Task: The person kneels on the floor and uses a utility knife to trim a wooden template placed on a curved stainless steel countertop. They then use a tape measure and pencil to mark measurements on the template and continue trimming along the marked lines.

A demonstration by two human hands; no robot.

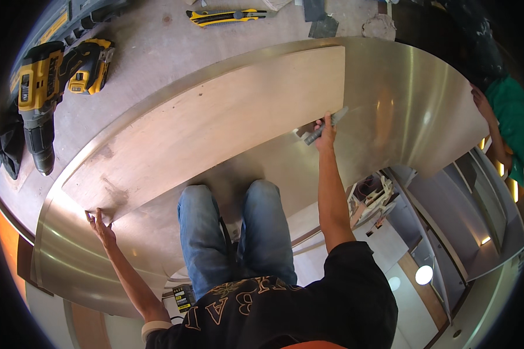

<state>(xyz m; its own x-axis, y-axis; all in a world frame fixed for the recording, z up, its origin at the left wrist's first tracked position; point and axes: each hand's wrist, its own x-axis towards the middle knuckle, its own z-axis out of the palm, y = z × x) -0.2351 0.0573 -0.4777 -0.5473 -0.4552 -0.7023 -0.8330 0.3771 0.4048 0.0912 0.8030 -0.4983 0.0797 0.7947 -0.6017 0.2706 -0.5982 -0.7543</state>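
A long pale wooden board [215, 110] lies on a large, shiny metal sheet [390, 99] in front of my knees. My left hand [103, 230] touches the board's near left corner, its fingers spread. At the near right corner, my right hand [327, 135] is closed around a knife [312, 137] with a grey handle. Its pale, pointed blade slants away to the right over the metal. Both knees rest against or over the sheet, just short of the board's near edge.
A yellow-and-black cordless drill [39, 104] and a yellow utility knife [227, 17] lie beyond the sheet. At the far right, another person's hand [482, 104] touches the sheet's edge. Grey open cabinet panels [448, 203] stand to the right.
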